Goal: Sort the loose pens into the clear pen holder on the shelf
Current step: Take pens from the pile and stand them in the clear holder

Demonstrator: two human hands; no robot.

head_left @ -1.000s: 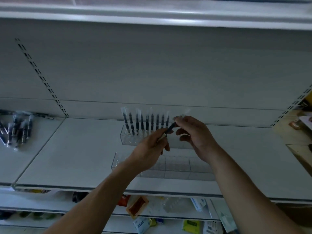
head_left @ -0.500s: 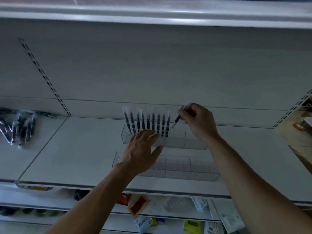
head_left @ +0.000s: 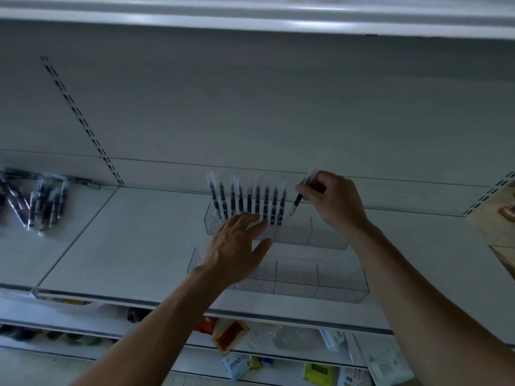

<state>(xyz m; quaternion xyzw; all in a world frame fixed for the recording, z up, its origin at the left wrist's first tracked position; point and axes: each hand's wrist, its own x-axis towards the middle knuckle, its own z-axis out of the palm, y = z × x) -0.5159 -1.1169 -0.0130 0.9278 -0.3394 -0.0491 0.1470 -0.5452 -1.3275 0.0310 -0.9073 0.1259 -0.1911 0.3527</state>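
Note:
A clear pen holder (head_left: 320,235) stands on the white shelf (head_left: 139,246), with several dark pens (head_left: 248,201) upright in its left part. My right hand (head_left: 331,201) pinches one dark pen (head_left: 298,201), tip down, just right of that row and above the holder. My left hand (head_left: 239,243) lies flat with straight fingers against the holder's front, below the standing pens. A pile of loose pens (head_left: 41,201) lies on the shelf at the far left.
A second clear holder (head_left: 320,280) without pens sits nearer the shelf's front edge. The shelf above (head_left: 250,20) overhangs. Packets (head_left: 234,366) lie on the lower shelves. A slotted upright (head_left: 80,121) divides the back panel at left.
My left hand let go of the pen and opened flat against the holder. My right hand lifted the pen, turned it tip down and holds it beside the row.

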